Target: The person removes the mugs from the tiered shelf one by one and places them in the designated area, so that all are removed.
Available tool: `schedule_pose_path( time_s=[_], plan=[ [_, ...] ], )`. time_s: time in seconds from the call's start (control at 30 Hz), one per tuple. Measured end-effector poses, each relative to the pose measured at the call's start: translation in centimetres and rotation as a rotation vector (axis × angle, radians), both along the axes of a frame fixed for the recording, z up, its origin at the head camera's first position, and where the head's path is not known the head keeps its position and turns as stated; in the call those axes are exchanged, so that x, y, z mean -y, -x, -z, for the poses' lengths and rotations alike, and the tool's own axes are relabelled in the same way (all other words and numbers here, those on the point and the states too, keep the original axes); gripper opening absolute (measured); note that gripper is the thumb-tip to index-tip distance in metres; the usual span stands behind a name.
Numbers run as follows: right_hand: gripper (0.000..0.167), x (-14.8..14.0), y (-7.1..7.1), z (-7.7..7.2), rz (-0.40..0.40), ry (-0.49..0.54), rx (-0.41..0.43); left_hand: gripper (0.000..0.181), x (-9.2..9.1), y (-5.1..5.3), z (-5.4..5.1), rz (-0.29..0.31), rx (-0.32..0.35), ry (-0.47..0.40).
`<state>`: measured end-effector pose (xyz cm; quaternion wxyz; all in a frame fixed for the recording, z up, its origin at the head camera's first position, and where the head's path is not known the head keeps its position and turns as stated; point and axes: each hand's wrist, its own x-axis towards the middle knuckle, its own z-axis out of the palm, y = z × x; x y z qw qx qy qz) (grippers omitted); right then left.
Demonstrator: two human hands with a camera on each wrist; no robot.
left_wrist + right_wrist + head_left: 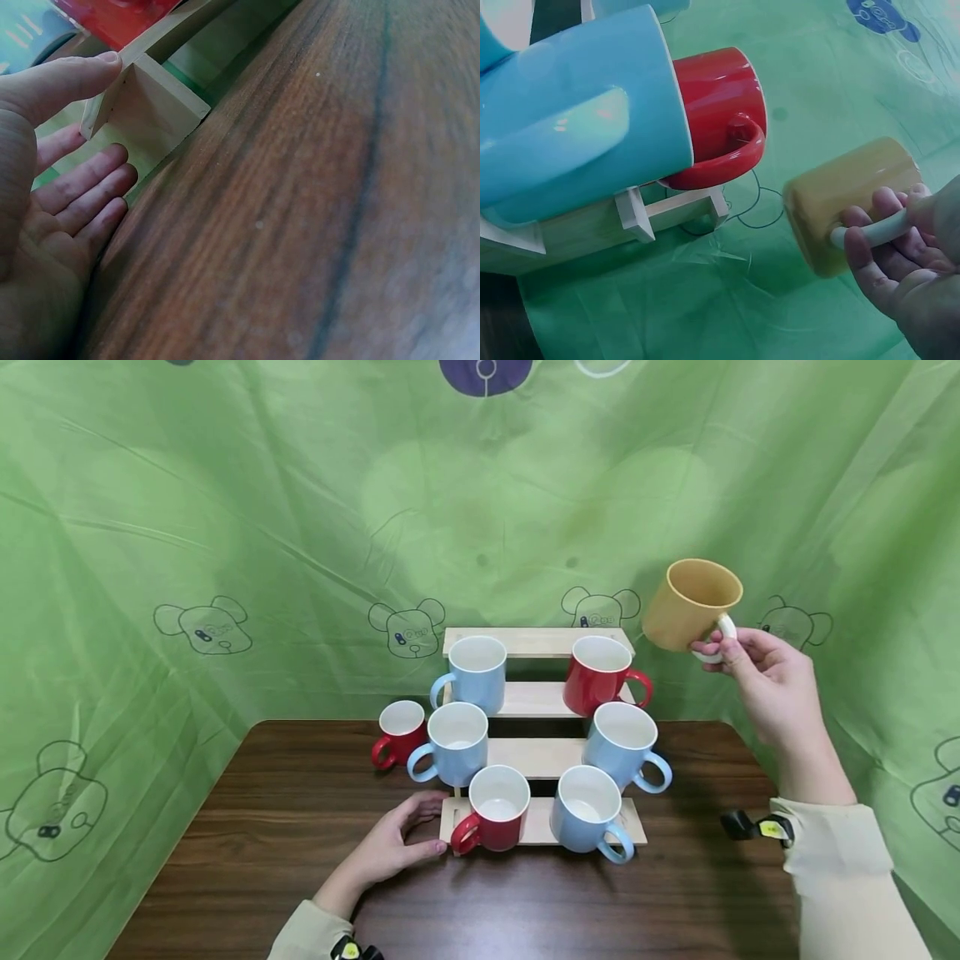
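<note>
In the right wrist view, the right hand (926,289) is partly covering the white handle (889,227) of the tan mug (855,180), while the left edge is cropping a light-blue mug (570,112). The left wrist view is cutting off a red mug (124,19) and blurring the wooden tabletop (420,262).

Tan mug (675,614), white handle (727,627), red mugs (588,687), light blue mugs (486,687), brown grained table (300,802), green printed cloth (300,485)

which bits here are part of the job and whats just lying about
Part of the job:
- yellow mug, in the right hand
- wooden rack, left hand at its end
- blue mugs and red mugs on it

Just around:
- green cloth
- brown table
- probably single mug beside the rack
</note>
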<state>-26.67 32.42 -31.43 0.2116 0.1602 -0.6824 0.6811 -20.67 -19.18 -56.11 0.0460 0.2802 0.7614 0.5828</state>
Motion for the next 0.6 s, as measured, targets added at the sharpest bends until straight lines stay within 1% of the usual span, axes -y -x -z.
schedule_pose_path(
  time_s=[0.13,0.2,0.3,0.43,0.6],
  plan=[
    [0.032,-0.5,-0.9,1.0,0.007,-0.021,0.024,0.067,-0.1,0.0,0.0,0.004,-0.010,-0.007],
    [0.033,-0.5,-1.2,1.7,0.014,-0.025,0.022,0.067,0.0,0.0,0.0,0.004,-0.015,-0.009],
    [0.034,-0.4,-1.6,2.8,0.044,-0.038,0.018,0.066,0.1,-0.1,0.1,0.000,-0.021,-0.008],
    [0.031,-0.2,-2.2,4.0,0.081,-0.031,0.016,0.066,0.2,-0.1,0.2,0.002,-0.028,-0.011],
    [0.023,-0.7,-2.8,5.0,0.147,-0.036,0.013,0.066,0.1,0.0,0.2,0.007,-0.024,-0.009]
  ],
)
